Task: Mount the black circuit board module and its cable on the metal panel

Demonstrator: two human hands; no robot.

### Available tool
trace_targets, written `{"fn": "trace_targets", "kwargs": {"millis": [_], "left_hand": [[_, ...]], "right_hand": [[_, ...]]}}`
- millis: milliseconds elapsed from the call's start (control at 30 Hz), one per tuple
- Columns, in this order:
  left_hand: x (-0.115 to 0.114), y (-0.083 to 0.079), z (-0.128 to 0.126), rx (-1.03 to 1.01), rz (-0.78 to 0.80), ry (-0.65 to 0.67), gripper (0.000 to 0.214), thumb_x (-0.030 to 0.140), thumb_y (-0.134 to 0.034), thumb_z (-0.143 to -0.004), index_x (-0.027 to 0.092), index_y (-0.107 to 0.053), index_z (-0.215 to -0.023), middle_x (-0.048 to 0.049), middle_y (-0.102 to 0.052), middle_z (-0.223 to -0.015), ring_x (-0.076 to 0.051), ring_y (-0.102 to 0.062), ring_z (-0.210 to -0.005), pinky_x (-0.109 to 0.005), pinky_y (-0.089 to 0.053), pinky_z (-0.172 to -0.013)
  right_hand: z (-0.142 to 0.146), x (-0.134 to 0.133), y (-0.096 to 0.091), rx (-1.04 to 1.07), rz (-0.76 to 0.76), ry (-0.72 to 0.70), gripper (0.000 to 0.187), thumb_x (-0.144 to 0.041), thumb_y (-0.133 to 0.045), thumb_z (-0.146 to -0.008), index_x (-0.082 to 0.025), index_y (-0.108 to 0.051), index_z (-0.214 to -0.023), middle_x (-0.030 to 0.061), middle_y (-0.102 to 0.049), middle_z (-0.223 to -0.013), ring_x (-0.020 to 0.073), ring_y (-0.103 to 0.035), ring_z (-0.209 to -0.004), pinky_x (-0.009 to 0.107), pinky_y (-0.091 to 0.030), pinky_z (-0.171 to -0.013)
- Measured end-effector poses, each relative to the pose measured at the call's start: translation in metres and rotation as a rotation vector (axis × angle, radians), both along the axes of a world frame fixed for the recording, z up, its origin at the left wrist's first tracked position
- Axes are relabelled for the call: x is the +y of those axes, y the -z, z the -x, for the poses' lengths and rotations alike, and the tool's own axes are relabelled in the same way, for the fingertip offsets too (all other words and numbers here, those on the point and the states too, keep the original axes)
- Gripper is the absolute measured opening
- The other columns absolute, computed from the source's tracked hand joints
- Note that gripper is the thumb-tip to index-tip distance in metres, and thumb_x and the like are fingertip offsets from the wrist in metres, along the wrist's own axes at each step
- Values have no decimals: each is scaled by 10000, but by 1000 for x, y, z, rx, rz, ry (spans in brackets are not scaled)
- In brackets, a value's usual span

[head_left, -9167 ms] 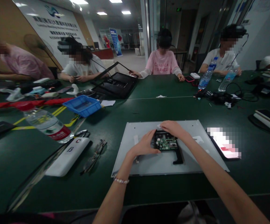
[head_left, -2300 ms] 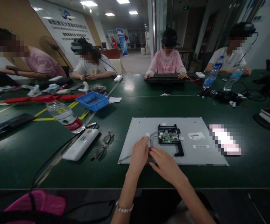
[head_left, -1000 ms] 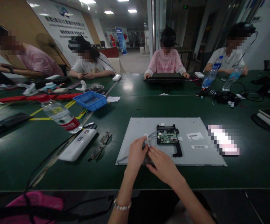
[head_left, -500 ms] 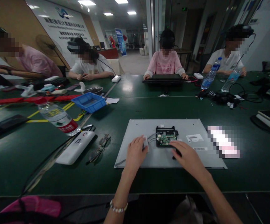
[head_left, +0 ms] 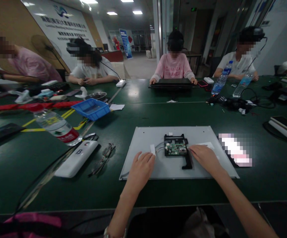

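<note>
A flat grey metal panel (head_left: 143, 138) lies on the table in front of me. Near its middle sits a green circuit board (head_left: 174, 148) in a black plastic bracket (head_left: 188, 163), with thin grey wires running out to the left. My left hand (head_left: 142, 167) rests on the panel's left part, fingers stretched forward and slightly bent, beside a strip of white tape (head_left: 152, 149). At the bracket's right edge, my right hand (head_left: 205, 159) has its fingertips together and seems to pinch the bracket. That hand partly covers a white label (head_left: 209, 145).
Left of the panel lie eyeglasses (head_left: 103, 158), a white power bank (head_left: 77, 158) and a tilted water bottle (head_left: 56, 127). Farther off stands a blue tray (head_left: 91, 109). A phone (head_left: 236, 150) borders the panel's right side. Several people sit around the table; one holds a dark panel (head_left: 174, 83).
My right hand has shifted right, off the bracket's lower arm to its right edge, its fingers now together. My left hand has slid slightly down and left, uncovering the tape.
</note>
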State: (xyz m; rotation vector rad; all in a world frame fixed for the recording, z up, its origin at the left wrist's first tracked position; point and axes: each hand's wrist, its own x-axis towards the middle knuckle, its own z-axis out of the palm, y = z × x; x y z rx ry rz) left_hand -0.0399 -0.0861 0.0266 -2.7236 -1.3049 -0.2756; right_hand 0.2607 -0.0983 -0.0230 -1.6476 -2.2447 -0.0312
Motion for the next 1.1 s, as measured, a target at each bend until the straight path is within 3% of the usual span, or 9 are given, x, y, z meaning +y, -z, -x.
{"fn": "trace_targets", "kwargs": {"millis": [267,533,633,733,867,1000,1100], "left_hand": [[17,-10,14,-61,-128,-29,251,83,-448,-868,174,-612,-1034,-84,-657,-1107,-227,-577,-1071,-455,-308,-1025],[31,4,30,-52,5,-71,200,216,-444,-907,228,-638,-956,-46,-697,-991,-242,-560,-1105,-524,-246,-1033],[31,0,27,-80,13,-87,213,291,-437,-920,226,-632,-977,-51,-692,-1002,-249,-557,-1099,-536,-245,-1030],[41,-10,10,-106,5,-35,219,263,-434,-920,218,-610,-1044,-55,-668,-1070,-227,-577,-1047,-483,-300,-1012],[72,-18,-37,-125,4,72,219,215,-461,-900,194,-608,-1061,-62,-664,-1048,-206,-595,-982,-364,-419,-899],[104,-11,-83,-6,59,142,187,192,-468,-892,160,-643,-952,-80,-672,-960,-202,-611,-925,-335,-441,-860],[116,-1,-100,36,76,155,170,185,-488,-879,140,-652,-866,-94,-671,-899,-209,-618,-891,-321,-456,-821]], "right_hand": [[-14,-5,7,-44,-155,150,281,-118,-418,-871,-156,-628,-1054,105,-654,-1091,239,-591,-1007,376,-455,-877],[-14,-9,13,33,-131,181,273,-180,-431,-863,-171,-630,-1049,92,-659,-1076,232,-591,-1003,389,-467,-883],[-11,-9,13,85,-152,184,284,-179,-416,-866,-173,-621,-1063,87,-651,-1090,227,-581,-1023,389,-462,-900],[-7,-10,12,135,-165,133,296,-178,-405,-868,-182,-614,-1078,81,-645,-1102,221,-577,-1037,393,-455,-920],[-4,-10,14,176,-160,79,304,-183,-397,-868,-195,-612,-1083,73,-644,-1109,215,-579,-1042,399,-457,-927],[-8,-10,17,210,-154,84,300,-186,-404,-861,-191,-620,-1069,77,-651,-1089,213,-586,-1026,399,-467,-917],[-12,-10,17,228,-129,98,293,-183,-416,-853,-183,-623,-1061,80,-651,-1081,211,-586,-1021,393,-468,-917]]}}
